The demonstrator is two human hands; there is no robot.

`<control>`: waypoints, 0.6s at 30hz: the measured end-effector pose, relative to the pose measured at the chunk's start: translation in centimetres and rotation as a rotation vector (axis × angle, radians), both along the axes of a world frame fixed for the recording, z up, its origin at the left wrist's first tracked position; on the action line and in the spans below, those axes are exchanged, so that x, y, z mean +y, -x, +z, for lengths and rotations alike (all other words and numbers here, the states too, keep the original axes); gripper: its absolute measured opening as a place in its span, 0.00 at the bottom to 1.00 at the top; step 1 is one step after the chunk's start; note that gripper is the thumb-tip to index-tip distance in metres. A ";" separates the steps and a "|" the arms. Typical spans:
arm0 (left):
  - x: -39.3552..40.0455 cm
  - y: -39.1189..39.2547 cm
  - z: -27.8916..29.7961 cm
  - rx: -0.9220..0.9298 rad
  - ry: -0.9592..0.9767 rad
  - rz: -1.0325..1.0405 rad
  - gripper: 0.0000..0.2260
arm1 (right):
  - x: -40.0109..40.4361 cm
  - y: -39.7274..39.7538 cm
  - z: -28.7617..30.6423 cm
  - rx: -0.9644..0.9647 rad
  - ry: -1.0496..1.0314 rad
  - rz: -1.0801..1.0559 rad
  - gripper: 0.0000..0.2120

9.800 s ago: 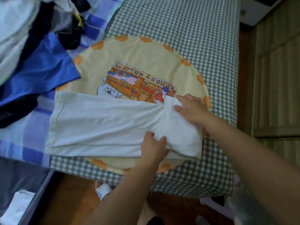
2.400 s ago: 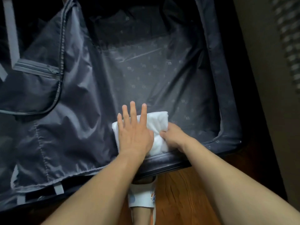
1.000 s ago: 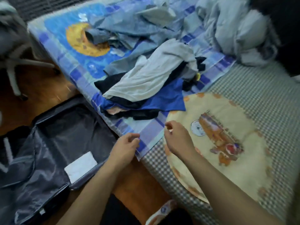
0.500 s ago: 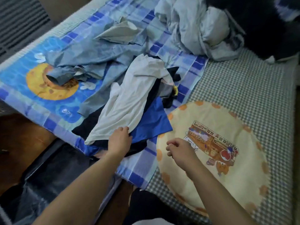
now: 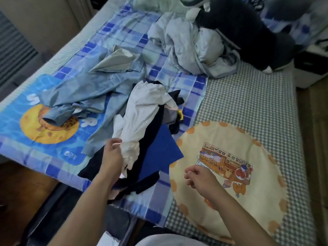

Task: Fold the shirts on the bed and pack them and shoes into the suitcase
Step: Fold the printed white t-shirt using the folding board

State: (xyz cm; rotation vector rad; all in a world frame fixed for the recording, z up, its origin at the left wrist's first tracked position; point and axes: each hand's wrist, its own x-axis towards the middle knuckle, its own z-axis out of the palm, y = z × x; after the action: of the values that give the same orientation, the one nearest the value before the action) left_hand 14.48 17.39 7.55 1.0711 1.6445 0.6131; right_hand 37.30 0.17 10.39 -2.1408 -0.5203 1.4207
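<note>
The left hand [image 5: 111, 157] grabs the white shirt [image 5: 140, 118] off the pile. The right hand [image 5: 198, 176] hangs loose, holding nothing. Next, I think: spread it flat.

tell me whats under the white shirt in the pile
Under the white shirt, gripped by the left hand, lie a black garment and a blue shirt. Anything deeper is covered.

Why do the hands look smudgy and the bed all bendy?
Head view: the left hand gripping the white shirt is motion-blurred; the wide lens bows the bed; lighting is dim and bluish, darkest at the picture's lower left.
</note>
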 end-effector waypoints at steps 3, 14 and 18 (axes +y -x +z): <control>0.3 -2.3 9.6 -0.025 -0.069 -0.180 0.05 | -1.3 -1.4 3.0 -0.001 -0.090 0.023 0.09; -10.9 -13.3 37.7 -0.008 -0.405 -1.066 0.14 | -6.2 -4.6 19.3 -0.055 -0.759 0.478 0.35; -14.1 -15.6 40.8 0.079 -0.618 -0.996 0.12 | -8.6 -6.1 19.2 -0.297 -0.742 0.325 0.16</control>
State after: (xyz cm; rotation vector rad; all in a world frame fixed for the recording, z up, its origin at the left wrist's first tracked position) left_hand 30.13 3.25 48.33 2.1646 0.7744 0.3880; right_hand 43.42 -8.41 29.62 -1.6883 -1.3211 0.8420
